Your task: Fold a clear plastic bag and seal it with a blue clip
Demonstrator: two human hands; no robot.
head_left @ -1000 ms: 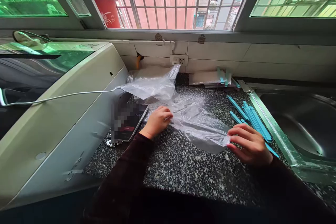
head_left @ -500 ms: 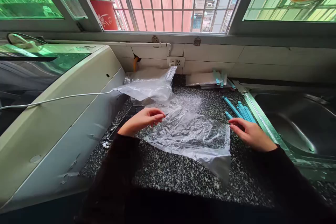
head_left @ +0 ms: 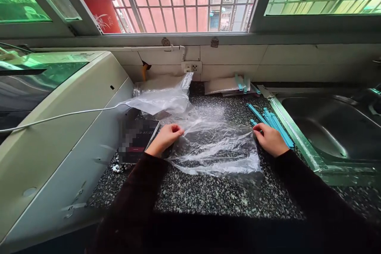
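Note:
A clear, crinkled plastic bag (head_left: pixel 214 149) lies spread over the dark speckled counter. My left hand (head_left: pixel 167 137) pinches its upper left corner between thumb and fingers. At the upper right corner, my right hand (head_left: pixel 269 139) holds the bag's edge in a similar pinch. The film is drawn out between both hands, and its lower edge hangs loose and wrinkled towards me. Just beyond my right hand lie several blue sealing clips (head_left: pixel 270 121). A phone (head_left: pixel 138 141) with a lit timer rests on the counter left of my left hand.
More plastic film (head_left: pixel 166 101) and bags are heaped at the back left by the socket (head_left: pixel 191 67). Flat filled packets (head_left: pixel 223 86) with blue clips lie against the wall. A metal sink (head_left: pixel 315 127) is at the right, a pale appliance (head_left: pixel 98 99) with a white cable at the left.
My fingers have closed on the bag's two upper corners, where before they were parted beside it. The film is now pulled straighter, and the view has shifted slightly to the right.

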